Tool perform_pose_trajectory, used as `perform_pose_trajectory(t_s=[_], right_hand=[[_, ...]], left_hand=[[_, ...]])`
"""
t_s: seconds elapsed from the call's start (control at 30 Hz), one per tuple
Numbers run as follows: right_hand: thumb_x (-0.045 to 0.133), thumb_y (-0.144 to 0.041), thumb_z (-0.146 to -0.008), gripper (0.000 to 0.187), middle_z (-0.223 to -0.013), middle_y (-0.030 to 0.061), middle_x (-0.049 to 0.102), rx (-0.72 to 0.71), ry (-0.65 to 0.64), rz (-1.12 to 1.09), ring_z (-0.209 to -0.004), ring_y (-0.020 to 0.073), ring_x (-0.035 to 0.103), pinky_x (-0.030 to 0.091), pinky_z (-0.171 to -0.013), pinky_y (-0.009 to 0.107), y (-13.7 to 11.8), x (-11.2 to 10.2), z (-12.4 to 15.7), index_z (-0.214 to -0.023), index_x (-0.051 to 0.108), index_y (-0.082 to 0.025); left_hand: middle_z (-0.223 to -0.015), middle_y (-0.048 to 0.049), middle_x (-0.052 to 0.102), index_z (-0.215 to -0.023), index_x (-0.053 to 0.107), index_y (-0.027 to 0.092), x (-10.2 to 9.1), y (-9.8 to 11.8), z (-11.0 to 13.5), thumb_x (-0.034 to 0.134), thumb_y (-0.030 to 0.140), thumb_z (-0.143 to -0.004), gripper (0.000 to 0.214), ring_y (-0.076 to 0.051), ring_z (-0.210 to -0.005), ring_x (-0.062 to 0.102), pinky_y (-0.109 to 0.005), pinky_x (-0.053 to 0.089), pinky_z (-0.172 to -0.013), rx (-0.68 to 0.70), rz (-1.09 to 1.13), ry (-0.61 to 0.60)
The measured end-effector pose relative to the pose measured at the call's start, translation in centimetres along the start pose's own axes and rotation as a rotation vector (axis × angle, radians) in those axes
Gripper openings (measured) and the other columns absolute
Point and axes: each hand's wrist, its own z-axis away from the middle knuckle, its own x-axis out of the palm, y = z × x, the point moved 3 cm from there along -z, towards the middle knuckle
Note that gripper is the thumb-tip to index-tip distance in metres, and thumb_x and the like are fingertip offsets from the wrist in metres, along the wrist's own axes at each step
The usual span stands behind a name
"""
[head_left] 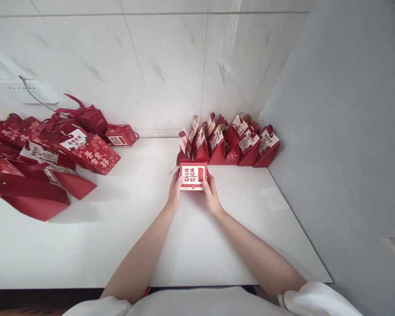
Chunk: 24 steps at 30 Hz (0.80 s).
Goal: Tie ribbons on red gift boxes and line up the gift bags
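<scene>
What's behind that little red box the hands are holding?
A row of upright red gift bags against the tiled wall. The red box, held by the left hand and right hand, covers the nearest bag's foot.

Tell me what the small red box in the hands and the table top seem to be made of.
The small red box, held between the left hand and right hand, looks like printed matte cardboard: sharp folded edges, flat printed face. The table top looks like smooth white stone or laminate, faintly glossy; which, I cannot tell.
</scene>
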Motion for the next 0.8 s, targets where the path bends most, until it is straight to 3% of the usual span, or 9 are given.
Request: perform_pose_trajectory(t_s=[0.43, 0.63, 0.73, 0.8], right_hand=[[0.052, -0.056, -0.094, 0.058, -0.147, 0.008, 0.049, -0.001, -0.003, 0.022, -0.137, 0.0258, 0.046, 0.037, -0.116, 0.047, 0.1, -0.1, 0.0, -0.142, 0.04, -0.026], [0.069, -0.056, -0.081, 0.094, -0.148, 0.0157, 0.042, 0.027, 0.091, 0.033, -0.134, 0.0301, 0.049, 0.042, -0.11, 0.05, 0.8, 0.1, 0.1, -0.154, 0.018, -0.025], [0.08, -0.05, -0.071, 0.109, -0.154, 0.0172, 0.031, -0.077, 0.136, 0.104, -0.137, 0.0319, 0.045, 0.047, -0.107, 0.048, 0.6, 0.3, 0.4, -0.155, 0.015, -0.026], [0.081, -0.048, -0.071, 0.107, -0.154, 0.0167, 0.03, -0.145, 0.133, 0.196, -0.139, 0.0323, 0.041, 0.047, -0.106, 0.047, 0.2, 0.3, 0.6, -0.155, 0.018, -0.027]], left_hand=[[-0.143, -0.0057, 0.055, -0.137, 0.052, 0.026, -0.1, 0.1, 0.1, 0.047, 0.05, -0.095, 0.048, -0.027, -0.136, 0.048, -0.046, 0.037, -0.116, 0.016, -0.022, -0.014], [-0.146, -0.0053, 0.051, -0.139, 0.049, 0.028, -0.2, 0.7, 0.8, 0.047, 0.049, -0.096, 0.048, -0.026, -0.137, 0.045, -0.042, 0.036, -0.115, 0.089, -0.167, 0.131], [-0.145, -0.0078, 0.05, -0.141, 0.048, 0.028, -0.2, 1.6, 1.5, 0.051, 0.046, -0.095, 0.049, -0.027, -0.135, 0.046, -0.042, 0.035, -0.116, 0.209, -0.332, 0.199], [-0.145, -0.0099, 0.049, -0.146, 0.043, 0.028, 0.1, 2.1, 2.0, 0.058, 0.044, -0.092, 0.058, -0.029, -0.136, 0.045, -0.044, 0.033, -0.116, 0.295, -0.429, 0.17]])
